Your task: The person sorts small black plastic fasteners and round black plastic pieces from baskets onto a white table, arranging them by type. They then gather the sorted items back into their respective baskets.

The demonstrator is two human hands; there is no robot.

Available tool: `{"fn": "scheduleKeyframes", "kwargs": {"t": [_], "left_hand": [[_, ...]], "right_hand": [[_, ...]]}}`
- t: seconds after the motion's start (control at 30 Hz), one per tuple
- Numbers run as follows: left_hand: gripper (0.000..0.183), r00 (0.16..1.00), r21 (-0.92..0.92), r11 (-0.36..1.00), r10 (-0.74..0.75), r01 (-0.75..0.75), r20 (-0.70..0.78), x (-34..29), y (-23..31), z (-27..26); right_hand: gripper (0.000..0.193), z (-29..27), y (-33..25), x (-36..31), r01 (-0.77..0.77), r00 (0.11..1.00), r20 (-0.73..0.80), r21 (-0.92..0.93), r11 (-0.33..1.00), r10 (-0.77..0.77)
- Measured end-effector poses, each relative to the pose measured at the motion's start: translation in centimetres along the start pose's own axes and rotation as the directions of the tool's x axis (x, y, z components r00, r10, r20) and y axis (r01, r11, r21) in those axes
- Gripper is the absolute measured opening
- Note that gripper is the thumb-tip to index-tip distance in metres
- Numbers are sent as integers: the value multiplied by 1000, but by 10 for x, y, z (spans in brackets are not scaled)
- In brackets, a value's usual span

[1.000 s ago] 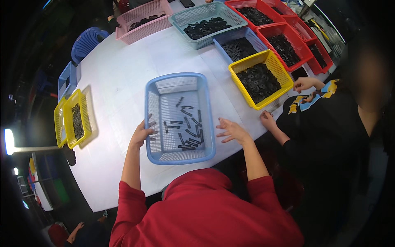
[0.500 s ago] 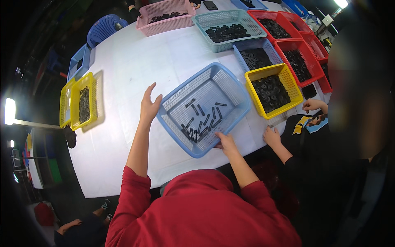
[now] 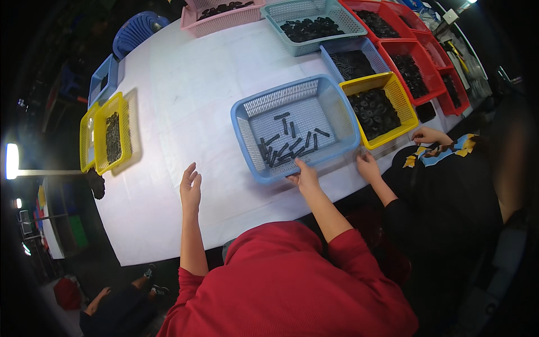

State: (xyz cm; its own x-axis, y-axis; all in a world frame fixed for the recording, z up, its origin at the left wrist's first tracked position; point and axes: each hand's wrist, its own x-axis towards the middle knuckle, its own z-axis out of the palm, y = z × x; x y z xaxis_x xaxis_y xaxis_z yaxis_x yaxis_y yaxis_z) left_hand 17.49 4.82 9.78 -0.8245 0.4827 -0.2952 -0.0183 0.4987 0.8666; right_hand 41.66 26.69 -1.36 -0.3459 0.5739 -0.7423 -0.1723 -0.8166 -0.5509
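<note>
A blue plastic basket stands on the white-covered table in front of me. Several short black strips lie scattered on its floor, mostly toward the near side. My right hand grips the basket's near rim, with the thumb over the edge and the fingers underneath. Away to the left, my left hand hovers above the tablecloth, its fingers apart and nothing in it.
Right of the basket stands a yellow basket of black rings. Beyond are a small blue basket, a teal basket, a pink basket and red trays. A co-worker's hands rest at the right edge. Yellow baskets stand far left.
The blue basket has shifted right and turned straighter, with my right hand still on its rim. My left hand has drawn back toward me, away from the basket's left side.
</note>
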Motion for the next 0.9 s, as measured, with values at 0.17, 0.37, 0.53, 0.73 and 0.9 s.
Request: {"fn": "scheduleKeyframes", "kwargs": {"t": [0.17, 0.37, 0.53, 0.73, 0.9], "left_hand": [[43, 999, 42, 999, 0, -1, 35, -8, -8, 2], [38, 996, 60, 996, 71, -67, -54, -30, -6, -15], [33, 993, 60, 998, 33, -26, -114, -50, -31, -35], [33, 991, 20, 1000, 4, -2, -132, -58, -43, -33], [35, 993, -25, 999, -28, 25, -111, -60, -35, -27]], "right_hand": [[37, 46, -27, 26, 33, 999, 40, 33, 999, -34], [37, 81, -53, 81, 49, 998, 31, 41, 998, -51], [36, 82, -60, 90, 55, 995, 77, 56, 997, -59], [36, 80, -67, 94, 28, 996, 80, 41, 999, -31], [36, 69, -54, 82, 50, 999, 1, 120, 992, -50]]}}
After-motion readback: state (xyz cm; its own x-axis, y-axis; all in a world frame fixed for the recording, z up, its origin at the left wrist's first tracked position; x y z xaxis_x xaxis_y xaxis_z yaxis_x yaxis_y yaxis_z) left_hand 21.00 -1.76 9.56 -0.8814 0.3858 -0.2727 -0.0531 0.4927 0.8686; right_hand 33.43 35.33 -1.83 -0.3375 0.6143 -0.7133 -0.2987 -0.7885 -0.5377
